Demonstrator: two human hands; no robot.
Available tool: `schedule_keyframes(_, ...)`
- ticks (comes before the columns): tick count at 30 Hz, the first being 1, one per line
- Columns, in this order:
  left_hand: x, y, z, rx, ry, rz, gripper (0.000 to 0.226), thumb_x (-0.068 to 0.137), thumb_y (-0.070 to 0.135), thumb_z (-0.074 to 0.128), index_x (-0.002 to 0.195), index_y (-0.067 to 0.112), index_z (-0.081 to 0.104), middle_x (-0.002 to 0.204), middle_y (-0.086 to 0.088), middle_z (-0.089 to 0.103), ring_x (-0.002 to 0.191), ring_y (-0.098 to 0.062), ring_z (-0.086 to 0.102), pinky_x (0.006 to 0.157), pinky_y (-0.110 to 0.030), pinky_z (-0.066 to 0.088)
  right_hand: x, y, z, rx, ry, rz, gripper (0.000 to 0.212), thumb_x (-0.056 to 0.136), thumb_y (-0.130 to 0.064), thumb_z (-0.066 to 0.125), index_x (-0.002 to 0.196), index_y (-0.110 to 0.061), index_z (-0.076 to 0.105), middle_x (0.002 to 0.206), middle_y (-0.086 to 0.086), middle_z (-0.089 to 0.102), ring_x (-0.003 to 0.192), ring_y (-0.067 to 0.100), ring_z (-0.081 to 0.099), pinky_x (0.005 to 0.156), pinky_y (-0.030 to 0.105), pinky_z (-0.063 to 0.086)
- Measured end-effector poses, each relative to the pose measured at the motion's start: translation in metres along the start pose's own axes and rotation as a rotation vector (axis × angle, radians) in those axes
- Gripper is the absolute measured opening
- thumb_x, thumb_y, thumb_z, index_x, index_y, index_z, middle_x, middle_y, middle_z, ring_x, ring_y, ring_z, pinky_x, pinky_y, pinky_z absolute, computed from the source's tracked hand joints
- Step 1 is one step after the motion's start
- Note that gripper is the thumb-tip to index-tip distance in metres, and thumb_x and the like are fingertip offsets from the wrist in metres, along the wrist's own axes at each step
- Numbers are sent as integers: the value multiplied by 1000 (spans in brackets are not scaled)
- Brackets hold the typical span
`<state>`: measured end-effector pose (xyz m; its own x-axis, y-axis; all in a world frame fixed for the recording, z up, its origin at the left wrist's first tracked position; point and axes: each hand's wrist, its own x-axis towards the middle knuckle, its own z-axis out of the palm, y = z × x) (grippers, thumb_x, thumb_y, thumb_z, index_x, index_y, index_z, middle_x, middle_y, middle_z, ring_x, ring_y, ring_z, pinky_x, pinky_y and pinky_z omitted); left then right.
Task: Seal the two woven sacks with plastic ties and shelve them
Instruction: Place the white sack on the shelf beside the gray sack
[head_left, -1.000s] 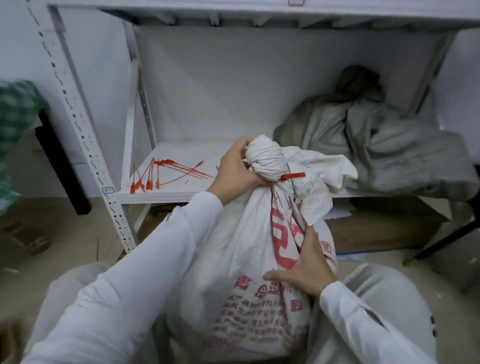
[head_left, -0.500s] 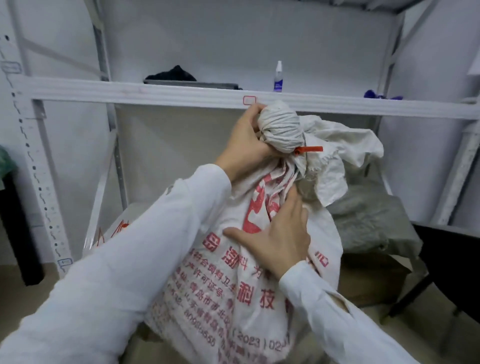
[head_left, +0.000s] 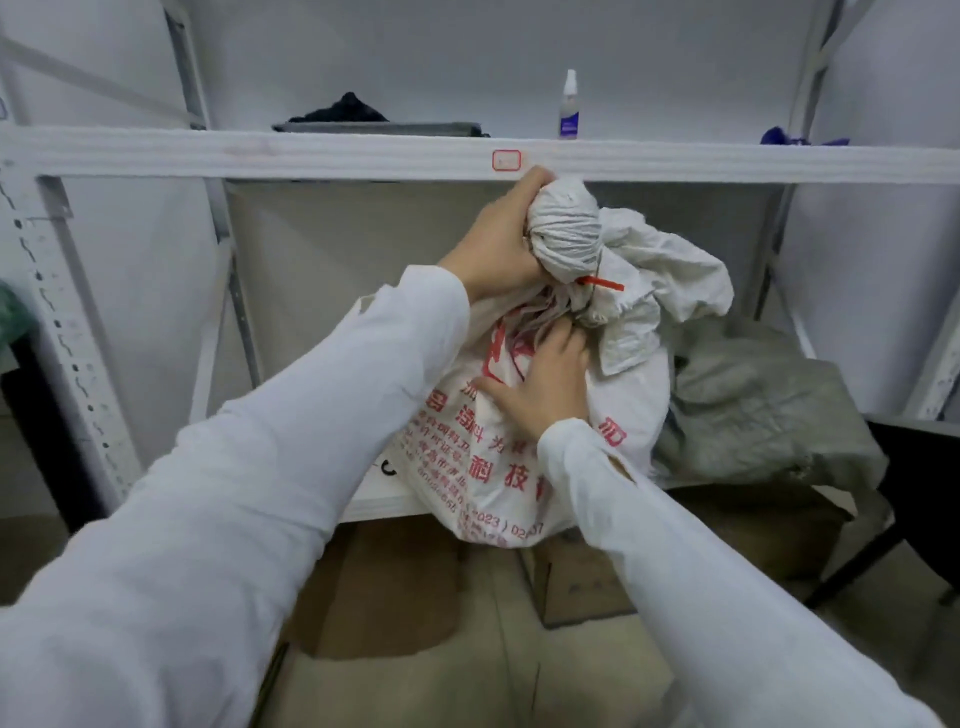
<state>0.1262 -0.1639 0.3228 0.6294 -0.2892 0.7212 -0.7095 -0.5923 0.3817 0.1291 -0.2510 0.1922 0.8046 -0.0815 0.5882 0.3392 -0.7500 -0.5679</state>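
Observation:
A white woven sack (head_left: 524, 457) with red print rests on the front edge of the lower shelf (head_left: 384, 503), its bottom hanging over the edge. An orange-red plastic tie (head_left: 602, 283) binds its twisted neck. My left hand (head_left: 498, 244) grips the bunched top of the neck just below the upper shelf beam. My right hand (head_left: 545, 384) presses on the sack's front, fingers spread under the tie. A grey-green woven sack (head_left: 753, 410) lies slumped on the same shelf to the right, touching the white one.
The upper shelf beam (head_left: 311, 153) runs across just above the sack's neck. On that shelf stand a small spray bottle (head_left: 569, 106) and a dark cloth on a tray (head_left: 358, 117). Cardboard boxes (head_left: 576, 582) sit on the floor below. A black chair (head_left: 914, 483) is at right.
The sack has gone from my lap up and forward onto the lower shelf's front edge. Both hands travelled with it, keeping their hold. The spare ties on the shelf are now hidden.

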Motion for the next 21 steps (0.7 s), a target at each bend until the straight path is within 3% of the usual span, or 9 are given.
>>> schedule_keyframes(2,-10,-25,6,36,11,-82,67,73,34,78,129,18,46,118,5,62,110,-15,59,96,-34,47,6,3,18,24,-7,3,104,63,-57,79,134,-2,27,133,16,37,125,31,36,107,36,32)
schedule_keyframes(6,-41,-62,9,300,-28,-321,110,57,53,74,149,24,20,142,-11,43,132,-34,40,106,-51,38,32,4,40,-11,59,38,92,73,-49,75,137,-2,29,137,20,39,128,35,38,108,38,33)
schedule_keyframes(9,-89,-74,21,533,-95,-456,127,56,60,76,152,32,-1,160,-12,9,147,-37,10,111,-62,25,52,4,50,-32,97,72,85,75,-41,76,136,-3,31,137,20,41,128,36,39,107,37,33)
schedule_keyframes(12,-136,-82,44,538,-184,-600,144,48,77,74,148,36,-21,159,-7,-23,147,-36,-17,113,-68,11,68,0,60,-40,117,85,87,77,-44,75,138,-3,29,137,18,42,127,35,41,105,37,35)
schedule_keyframes(14,-155,-88,65,470,-243,-626,148,48,80,73,144,37,-30,158,-7,-28,146,-36,-19,115,-64,11,77,-4,66,-40,126,101,85,79,-45,73,139,-3,29,137,17,43,126,34,43,103,35,36)
schedule_keyframes(18,-150,-108,104,361,-210,-630,138,61,70,75,142,40,-32,158,-10,-24,145,-47,0,111,-59,24,93,-8,75,-28,149,96,66,86,-36,67,133,-4,35,135,17,47,124,33,47,99,35,39)
schedule_keyframes(21,-129,-132,119,292,-171,-604,141,60,65,79,142,39,-33,158,-10,-26,145,-47,-5,113,-60,24,107,-5,76,56,177,92,45,90,-29,62,122,-4,44,128,16,54,119,32,52,93,34,43)
